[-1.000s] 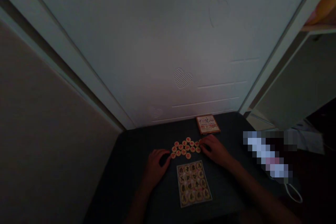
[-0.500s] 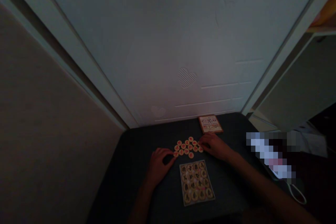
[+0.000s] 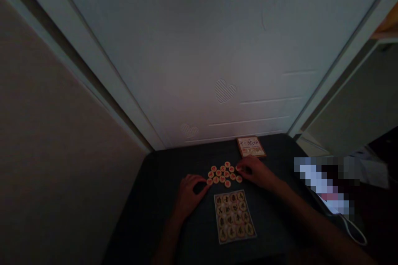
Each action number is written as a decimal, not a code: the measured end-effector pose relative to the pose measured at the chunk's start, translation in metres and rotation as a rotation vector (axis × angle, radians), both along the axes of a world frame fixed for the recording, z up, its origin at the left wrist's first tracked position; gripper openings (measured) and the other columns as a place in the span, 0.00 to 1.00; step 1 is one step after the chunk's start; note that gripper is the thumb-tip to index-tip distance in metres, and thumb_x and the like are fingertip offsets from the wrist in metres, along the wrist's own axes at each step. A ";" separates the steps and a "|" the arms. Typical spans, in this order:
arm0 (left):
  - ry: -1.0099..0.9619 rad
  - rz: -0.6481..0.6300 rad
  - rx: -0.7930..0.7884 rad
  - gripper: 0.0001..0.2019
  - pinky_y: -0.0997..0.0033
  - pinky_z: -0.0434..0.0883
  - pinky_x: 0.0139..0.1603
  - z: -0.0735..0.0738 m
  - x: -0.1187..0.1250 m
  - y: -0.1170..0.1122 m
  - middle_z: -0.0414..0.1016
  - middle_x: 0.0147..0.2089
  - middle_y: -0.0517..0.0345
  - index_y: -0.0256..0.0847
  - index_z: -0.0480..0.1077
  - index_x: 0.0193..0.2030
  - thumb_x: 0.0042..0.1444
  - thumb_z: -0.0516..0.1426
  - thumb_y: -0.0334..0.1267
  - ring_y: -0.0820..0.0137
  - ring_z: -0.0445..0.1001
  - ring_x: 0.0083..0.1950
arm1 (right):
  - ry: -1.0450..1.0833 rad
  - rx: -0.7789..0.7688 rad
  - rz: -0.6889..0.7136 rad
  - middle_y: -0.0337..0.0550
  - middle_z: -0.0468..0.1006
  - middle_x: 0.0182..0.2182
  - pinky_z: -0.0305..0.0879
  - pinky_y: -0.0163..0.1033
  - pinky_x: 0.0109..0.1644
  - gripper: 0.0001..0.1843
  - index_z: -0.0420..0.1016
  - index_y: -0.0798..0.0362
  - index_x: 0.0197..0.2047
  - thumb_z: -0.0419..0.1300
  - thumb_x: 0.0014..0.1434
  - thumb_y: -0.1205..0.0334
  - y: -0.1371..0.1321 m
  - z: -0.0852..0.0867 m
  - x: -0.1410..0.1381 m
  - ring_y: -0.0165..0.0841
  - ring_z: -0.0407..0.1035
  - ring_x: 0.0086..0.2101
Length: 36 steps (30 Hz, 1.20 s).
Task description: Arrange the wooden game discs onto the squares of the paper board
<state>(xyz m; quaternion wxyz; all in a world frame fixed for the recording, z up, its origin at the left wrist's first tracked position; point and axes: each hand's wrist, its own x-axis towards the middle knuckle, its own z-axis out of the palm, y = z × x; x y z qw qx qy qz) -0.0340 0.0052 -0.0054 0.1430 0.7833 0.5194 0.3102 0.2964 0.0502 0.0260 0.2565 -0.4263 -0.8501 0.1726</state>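
Note:
Round xiangqi pieces point(image 3: 222, 179) with red characters lie in a loose cluster on the dark table point(image 3: 155, 182). At the cluster's left edge, my left hand point(image 3: 190, 194) has its thumb and index finger closed on one xiangqi piece point(image 3: 209, 181). Opposite it, the fingertips of my right hand point(image 3: 256, 173) pinch another piece point(image 3: 238, 168), partly covered by the fingers. Nearer to me is a flat rectangular set of xiangqi pieces point(image 3: 234, 217) with dark characters, packed in rows. Neither hand touches that set.
A flat printed box point(image 3: 251, 147) lies at the back, just beyond my right hand. Behind the table rises a pale panel point(image 3: 199, 62) with embossed hearts. To the right are a blurred-out bright object point(image 3: 323, 190) and a white cord loop point(image 3: 356, 234).
The view has shifted slightly. The piece under my right fingertips has moved a little right, away from its neighbour in the cluster. My left hand stays at the same piece.

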 end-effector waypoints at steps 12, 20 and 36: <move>0.003 0.029 -0.037 0.07 0.53 0.71 0.53 0.000 0.000 0.002 0.81 0.45 0.58 0.50 0.77 0.44 0.65 0.59 0.46 0.60 0.77 0.49 | 0.231 -0.093 0.007 0.44 0.81 0.48 0.70 0.44 0.57 0.11 0.74 0.47 0.52 0.62 0.66 0.61 -0.074 0.011 -0.028 0.37 0.75 0.50; 0.010 0.026 -0.025 0.08 0.52 0.69 0.55 0.000 0.001 0.001 0.82 0.46 0.57 0.49 0.77 0.43 0.66 0.58 0.46 0.60 0.77 0.49 | 0.231 -0.082 0.103 0.44 0.81 0.44 0.71 0.43 0.52 0.11 0.74 0.47 0.50 0.63 0.64 0.64 -0.088 0.005 -0.058 0.37 0.75 0.46; -0.019 0.034 -0.017 0.08 0.54 0.70 0.53 -0.002 0.000 0.001 0.82 0.44 0.57 0.48 0.77 0.43 0.66 0.58 0.45 0.61 0.77 0.48 | 0.400 -0.139 -0.049 0.46 0.77 0.45 0.75 0.38 0.47 0.15 0.75 0.46 0.53 0.61 0.64 0.66 -0.099 -0.007 -0.068 0.35 0.75 0.43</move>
